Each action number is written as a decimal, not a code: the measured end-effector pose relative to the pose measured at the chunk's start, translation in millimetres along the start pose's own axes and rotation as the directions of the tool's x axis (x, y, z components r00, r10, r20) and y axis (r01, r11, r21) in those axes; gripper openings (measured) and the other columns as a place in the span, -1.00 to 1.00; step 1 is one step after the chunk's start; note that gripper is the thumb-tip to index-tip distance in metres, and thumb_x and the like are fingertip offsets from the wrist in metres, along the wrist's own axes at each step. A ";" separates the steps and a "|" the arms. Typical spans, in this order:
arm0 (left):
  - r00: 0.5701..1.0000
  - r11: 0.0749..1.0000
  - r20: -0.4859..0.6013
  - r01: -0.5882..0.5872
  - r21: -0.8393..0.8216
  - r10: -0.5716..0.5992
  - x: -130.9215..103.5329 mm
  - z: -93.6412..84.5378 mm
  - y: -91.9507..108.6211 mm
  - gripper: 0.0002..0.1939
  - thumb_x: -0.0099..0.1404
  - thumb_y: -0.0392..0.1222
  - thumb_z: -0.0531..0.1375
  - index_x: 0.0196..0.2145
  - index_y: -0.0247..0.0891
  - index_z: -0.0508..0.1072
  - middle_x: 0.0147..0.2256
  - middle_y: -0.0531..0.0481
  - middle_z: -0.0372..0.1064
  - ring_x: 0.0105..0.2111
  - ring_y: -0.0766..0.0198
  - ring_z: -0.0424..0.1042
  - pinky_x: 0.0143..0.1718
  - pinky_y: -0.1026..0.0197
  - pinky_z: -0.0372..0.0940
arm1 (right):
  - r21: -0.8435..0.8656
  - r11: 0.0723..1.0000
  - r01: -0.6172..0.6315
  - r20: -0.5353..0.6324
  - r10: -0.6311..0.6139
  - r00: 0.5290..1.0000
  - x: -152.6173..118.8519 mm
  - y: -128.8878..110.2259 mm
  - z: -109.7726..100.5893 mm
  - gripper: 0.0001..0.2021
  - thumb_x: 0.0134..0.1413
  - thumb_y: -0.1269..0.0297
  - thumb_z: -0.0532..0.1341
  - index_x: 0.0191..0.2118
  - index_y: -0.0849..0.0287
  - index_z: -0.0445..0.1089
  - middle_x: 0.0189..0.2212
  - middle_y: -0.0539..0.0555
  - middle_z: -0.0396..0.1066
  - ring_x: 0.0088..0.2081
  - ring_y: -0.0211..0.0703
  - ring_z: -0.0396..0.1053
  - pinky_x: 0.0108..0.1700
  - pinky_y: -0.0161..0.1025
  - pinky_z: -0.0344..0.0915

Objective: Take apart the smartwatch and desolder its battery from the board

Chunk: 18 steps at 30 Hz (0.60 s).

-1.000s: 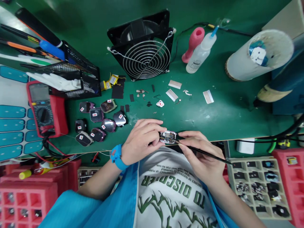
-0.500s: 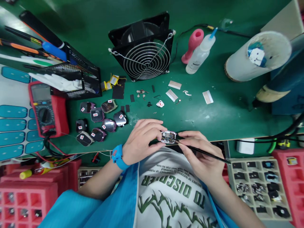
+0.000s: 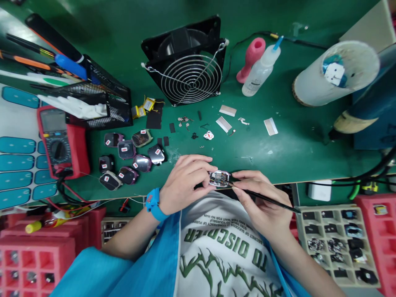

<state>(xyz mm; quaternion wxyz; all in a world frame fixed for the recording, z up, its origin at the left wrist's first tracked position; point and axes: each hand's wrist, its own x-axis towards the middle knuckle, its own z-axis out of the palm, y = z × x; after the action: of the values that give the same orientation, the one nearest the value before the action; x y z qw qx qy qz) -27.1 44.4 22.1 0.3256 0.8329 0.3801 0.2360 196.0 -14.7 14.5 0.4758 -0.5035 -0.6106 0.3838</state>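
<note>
One small opened casing (image 3: 219,179) was held near the front edge of the worktop (image 3: 309,150), around half past five from the fan (image 3: 192,78). From nine o'clock, the left hand (image 3: 185,179) pinched its end; from three, the right hand (image 3: 262,196) gripped a slim black tool (image 3: 272,200), tip at the casing. This seemed light and stiff-shelled but fragile inside, so the rim suited holding best.

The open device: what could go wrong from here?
The tip of the slim black tool is at the open device and could snag its exposed insides. The left hand holds the device near the front edge of the bench, so a slip might drop it. Small loose parts on the bench could be knocked away.
</note>
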 end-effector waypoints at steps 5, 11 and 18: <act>1.000 1.000 0.001 0.001 0.000 -0.001 0.3 -0.4 0.6 -0.71 0.34 -0.26 0.36 -0.44 -0.21 0.33 -0.11 0.04 0.59 0.09 0.09 0.47 0.07 0.01 0.26 | 0.000 1.000 0.003 0.002 -0.003 1.000 0.2 0.0 0.0 -0.70 0.14 0.60 0.33 -0.10 0.07 0.55 -0.30 0.04 0.60 -0.10 -0.03 0.55 -0.07 -0.01 0.50; 1.000 1.000 -0.007 -0.010 -0.004 0.009 0.1 -0.1 -0.2 -0.71 0.32 -0.27 0.37 -0.44 -0.22 0.32 -0.10 0.04 0.59 0.10 0.09 0.46 0.07 0.03 0.25 | 0.001 1.000 0.007 0.003 -0.007 1.000 0.7 0.1 0.4 -0.70 0.14 0.61 0.32 -0.10 0.08 0.55 -0.30 0.04 0.60 -0.10 -0.04 0.55 -0.07 -0.02 0.49; 1.000 1.000 -0.008 -0.004 -0.002 0.004 -0.4 0.6 -0.2 -0.70 0.32 -0.27 0.37 -0.45 -0.22 0.32 -0.11 0.04 0.59 0.09 0.09 0.47 0.07 0.03 0.26 | 0.007 1.000 0.015 0.009 -0.015 1.000 0.6 0.5 -0.3 -0.70 0.13 0.63 0.33 -0.10 0.10 0.54 -0.30 0.03 0.59 -0.09 -0.07 0.54 -0.04 -0.06 0.48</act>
<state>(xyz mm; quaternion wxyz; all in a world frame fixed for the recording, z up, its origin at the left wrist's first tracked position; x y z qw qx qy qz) -27.0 44.0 21.5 0.3243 0.8326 0.3793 0.2403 196.4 -14.0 14.2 0.4777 -0.4956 -0.6149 0.3847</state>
